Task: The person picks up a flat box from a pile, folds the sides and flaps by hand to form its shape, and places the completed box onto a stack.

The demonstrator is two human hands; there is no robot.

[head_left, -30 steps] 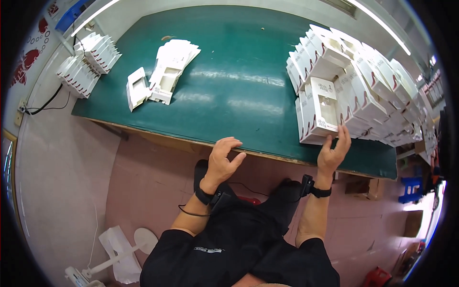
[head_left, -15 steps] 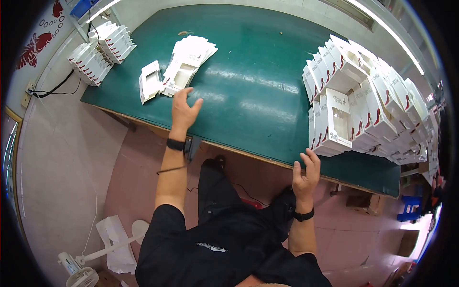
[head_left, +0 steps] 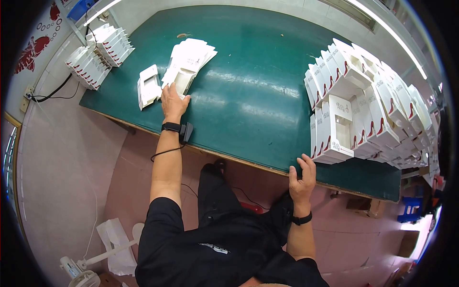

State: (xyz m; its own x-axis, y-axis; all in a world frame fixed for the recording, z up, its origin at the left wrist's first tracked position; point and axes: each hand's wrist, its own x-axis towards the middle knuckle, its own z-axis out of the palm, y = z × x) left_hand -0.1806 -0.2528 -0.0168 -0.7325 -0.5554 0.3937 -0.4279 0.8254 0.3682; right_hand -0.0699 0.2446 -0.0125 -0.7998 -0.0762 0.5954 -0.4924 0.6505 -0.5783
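Reaching farther than half a second ago, left hand now lies palm-down, fingers spread, on the near end of the fanned stack of flat white carton blanks at the green table's far left; nothing is clenched yet. Right hand hovers open at the table edge, just below the rows of assembled white boxes. Risk: a flat-palm drag could take several blanks, or skew the fan.
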